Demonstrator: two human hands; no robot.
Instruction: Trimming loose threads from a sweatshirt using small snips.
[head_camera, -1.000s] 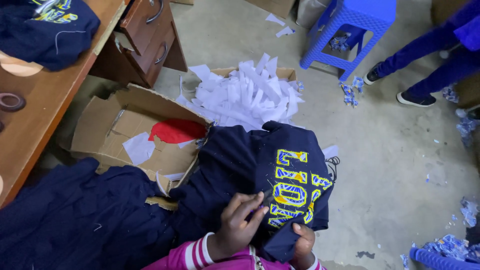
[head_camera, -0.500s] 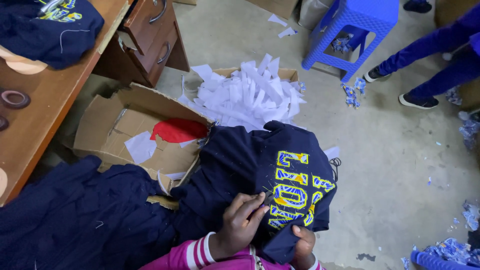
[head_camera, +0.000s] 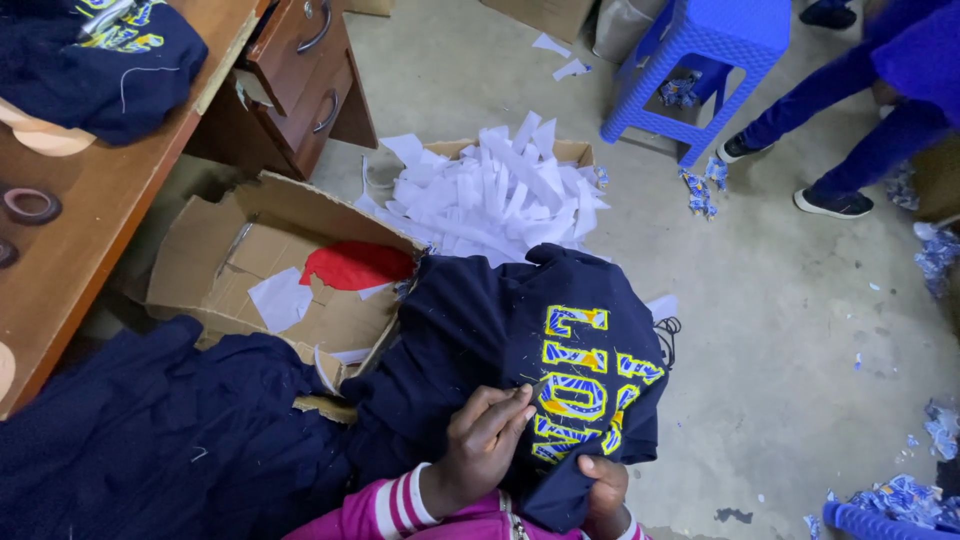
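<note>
A dark navy garment (head_camera: 480, 320) with yellow and blue embroidered letters (head_camera: 585, 385) lies across my lap. My left hand (head_camera: 480, 445), in a pink striped sleeve, rests on the cloth. Its fingers pinch a small thin tool whose tip touches the edge of the letters. My right hand (head_camera: 602, 492) grips the garment's lower edge just below the embroidery, and the cloth partly hides it. More dark navy fabric (head_camera: 150, 450) is heaped to my left.
An open cardboard box (head_camera: 250, 260) holds a red scrap and white paper. Behind it is a heap of white paper strips (head_camera: 500, 190). A wooden desk with drawers (head_camera: 80, 240) stands at left, carrying another navy garment. A blue plastic stool (head_camera: 710, 60) and another person's legs (head_camera: 850, 120) are at upper right.
My hands stay on the garment and the left fingers shift slightly at the letters. The other person's feet have moved a little at upper right.
</note>
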